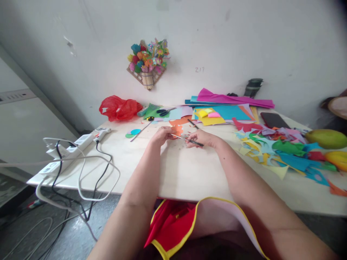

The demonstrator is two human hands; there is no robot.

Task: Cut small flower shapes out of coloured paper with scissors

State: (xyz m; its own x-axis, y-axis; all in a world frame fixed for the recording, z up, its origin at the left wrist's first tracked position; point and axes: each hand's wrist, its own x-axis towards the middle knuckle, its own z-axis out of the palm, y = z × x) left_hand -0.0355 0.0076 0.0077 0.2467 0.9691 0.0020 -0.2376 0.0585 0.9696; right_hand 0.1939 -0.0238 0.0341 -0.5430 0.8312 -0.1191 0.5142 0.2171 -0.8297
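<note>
My left hand pinches the edge of a small orange paper piece with a scalloped outline, near the middle of the table. To its right, my right hand is closed round scissors with dark handles. The metal blade points left and meets the lower edge of the orange paper, close to my left fingertips. A dark pen-like stick shows just above my right hand. Behind the paper lies a larger orange sheet. Small bits, too small to name, lie below the blade.
Power strips with cables line the left side. A red plastic bag, dark-handled scissors and coloured sheets lie along the back. Paper scraps, a phone and yellow-green fruit are at right.
</note>
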